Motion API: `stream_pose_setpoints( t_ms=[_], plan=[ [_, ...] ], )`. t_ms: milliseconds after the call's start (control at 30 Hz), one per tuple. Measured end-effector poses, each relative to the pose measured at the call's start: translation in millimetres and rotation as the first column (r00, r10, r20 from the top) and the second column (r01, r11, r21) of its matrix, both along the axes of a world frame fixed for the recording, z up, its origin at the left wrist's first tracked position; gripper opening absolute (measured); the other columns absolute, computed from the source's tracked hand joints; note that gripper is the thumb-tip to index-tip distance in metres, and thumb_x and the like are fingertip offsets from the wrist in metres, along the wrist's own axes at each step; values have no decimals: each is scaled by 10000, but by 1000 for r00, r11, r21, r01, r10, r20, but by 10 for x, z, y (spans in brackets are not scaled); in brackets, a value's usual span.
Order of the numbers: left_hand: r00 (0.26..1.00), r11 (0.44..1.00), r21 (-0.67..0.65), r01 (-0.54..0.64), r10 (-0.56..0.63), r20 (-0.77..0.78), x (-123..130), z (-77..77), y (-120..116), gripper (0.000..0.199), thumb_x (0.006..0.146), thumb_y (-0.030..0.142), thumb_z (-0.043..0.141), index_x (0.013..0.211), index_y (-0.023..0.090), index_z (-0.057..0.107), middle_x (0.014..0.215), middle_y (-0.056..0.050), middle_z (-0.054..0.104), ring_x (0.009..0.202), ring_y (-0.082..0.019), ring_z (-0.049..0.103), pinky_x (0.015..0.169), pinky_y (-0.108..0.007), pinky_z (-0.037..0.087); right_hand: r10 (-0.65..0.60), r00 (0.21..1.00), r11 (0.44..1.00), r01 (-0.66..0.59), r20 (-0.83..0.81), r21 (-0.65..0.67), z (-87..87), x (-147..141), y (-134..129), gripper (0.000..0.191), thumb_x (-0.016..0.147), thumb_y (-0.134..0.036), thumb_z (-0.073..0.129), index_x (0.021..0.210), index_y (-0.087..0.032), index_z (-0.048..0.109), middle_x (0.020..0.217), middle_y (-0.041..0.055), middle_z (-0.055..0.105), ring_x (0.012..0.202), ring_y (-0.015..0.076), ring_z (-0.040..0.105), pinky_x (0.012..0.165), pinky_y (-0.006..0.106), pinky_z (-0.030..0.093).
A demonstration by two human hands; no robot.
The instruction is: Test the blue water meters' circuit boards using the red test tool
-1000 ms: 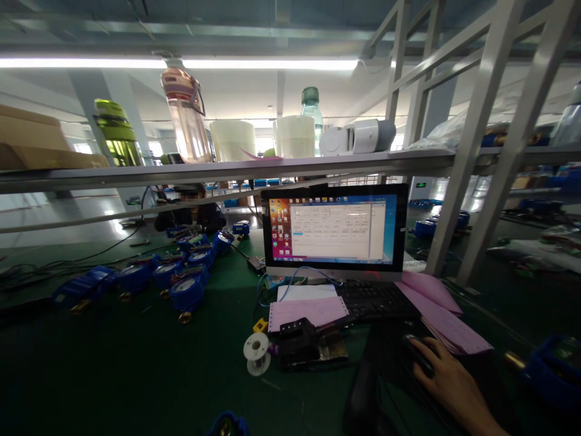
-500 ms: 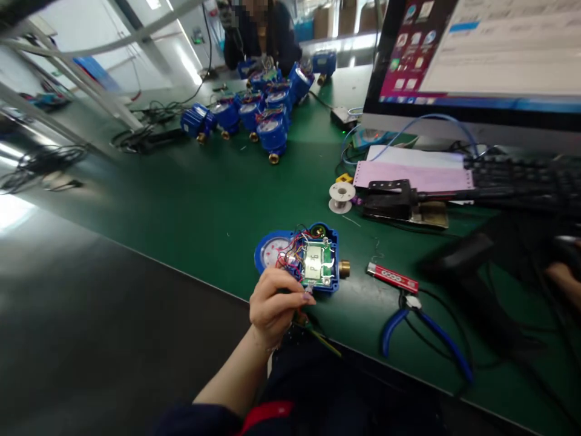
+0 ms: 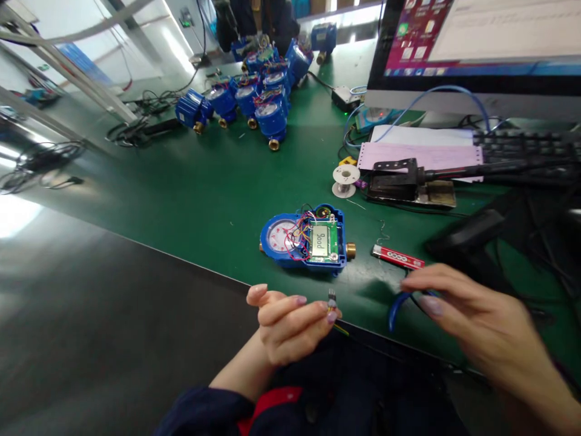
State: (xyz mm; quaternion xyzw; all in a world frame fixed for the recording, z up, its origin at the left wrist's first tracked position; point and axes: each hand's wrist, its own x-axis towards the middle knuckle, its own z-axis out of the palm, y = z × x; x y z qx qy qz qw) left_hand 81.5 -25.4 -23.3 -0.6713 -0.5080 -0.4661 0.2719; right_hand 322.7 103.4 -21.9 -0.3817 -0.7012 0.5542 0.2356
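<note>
A blue water meter (image 3: 282, 259) lies on the green table, its housing uncovered to show a circuit board, thin coloured wires and a small display (image 3: 319, 240) reading "good". Just in front of it, my left hand (image 3: 293, 327) pinches a small pin connector (image 3: 332, 301) with wires, held apart from the board. Toward the right, my right hand (image 3: 490, 327) hovers with thumb and fingers apart and nothing visible between them. Beneath it are blue-handled pliers (image 3: 394, 313), mostly hidden by the hand. A slim red tool (image 3: 399, 257) lies beside its fingertips.
Several blue meters (image 3: 271, 121) stand grouped at the back, near a person's dark clothing. A solder spool (image 3: 345, 180), pink paper (image 3: 422, 158), a soldering iron (image 3: 411, 172), a keyboard (image 3: 521, 148) and a monitor (image 3: 454, 91) occupy the right. A black handheld device (image 3: 472, 233) lies there too.
My left hand has drawn the connector away from the meter's board. My right hand has come in from the right edge to above the pliers. The display now reads "good".
</note>
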Motion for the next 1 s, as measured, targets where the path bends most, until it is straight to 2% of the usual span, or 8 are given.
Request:
stream_pose_setpoints(
  t_ms=[67, 167, 300, 500, 633, 767, 900, 1000],
  plan=[
    [1000, 999, -43, 10, -9, 16, 28, 25, -54, 150, 755, 134, 664, 707, 276, 655, 635, 111, 666, 700, -88, 470, 1057, -278, 253, 165, 982, 961, -182, -94, -209, 58, -441, -211, 344, 802, -515, 560, 847, -194, 673, 829, 70, 633, 781, 200, 585, 739, 352, 473],
    [998, 995, -83, 55, -55, -4, 13, 31, -108, 120, 785, 164, 636, 746, 275, 657, 656, 107, 686, 724, -95, 476, 1011, -284, 290, 227, 926, 812, -351, -301, -467, 126, -873, -315, 443, 828, -546, 507, 848, -127, 649, 733, 58, 638, 673, 141, 581, 655, 282, 469],
    [995, 993, -68, 93, -91, 27, -40, -16, -98, 110, 793, 207, 634, 748, 306, 654, 623, 108, 680, 696, -108, 475, 922, -304, 344, 264, 899, 715, -425, -348, -555, 192, -1008, -280, 452, 714, -578, 630, 679, -131, 569, 610, 1, 578, 556, 89, 514, 573, 230, 432],
    [979, 986, -38, 162, -156, 130, -34, -46, -20, 143, 819, 223, 603, 699, 290, 642, 590, 94, 663, 690, -108, 479, 867, -300, 355, 449, 879, 828, -476, -158, -295, 254, -965, -306, 450, 831, -589, 467, 686, -164, 484, 609, -21, 518, 554, 81, 442, 523, 210, 348],
    [974, 974, -83, 213, -205, 95, -33, -14, -7, 140, 824, 204, 596, 702, 263, 632, 628, 93, 675, 719, -99, 491, 893, -286, 336, 462, 887, 882, -461, -13, -93, 255, -934, -350, 430, 905, -534, 343, 682, -180, 443, 601, -31, 459, 549, 82, 395, 512, 211, 320],
    [967, 961, -114, 253, -249, 46, -34, 1, -26, 128, 813, 188, 609, 710, 262, 621, 651, 99, 683, 714, -96, 499, 889, -278, 339, 476, 879, 867, -475, -27, -151, 160, -884, -310, 429, 906, -537, 329, 686, -185, 437, 616, -24, 470, 566, 92, 422, 539, 224, 346],
    [966, 977, -2, 212, -209, 151, -36, 4, -52, 153, 781, 235, 653, 651, 287, 590, 573, 107, 644, 666, -115, 471, 857, -299, 368, 271, 958, 942, -285, -98, -175, 48, -788, -189, 430, 895, -540, 372, 648, -191, 417, 579, -34, 428, 552, 94, 403, 561, 241, 342],
    [967, 978, -7, 207, -203, 152, -52, -1, -53, 155, 781, 243, 652, 644, 286, 594, 559, 97, 637, 664, -118, 469, 857, -308, 372, 235, 953, 922, -281, -193, -265, 69, -739, -159, 421, 902, -510, 390, 626, -192, 408, 548, -39, 419, 520, 88, 400, 537, 239, 337]
  ],
)
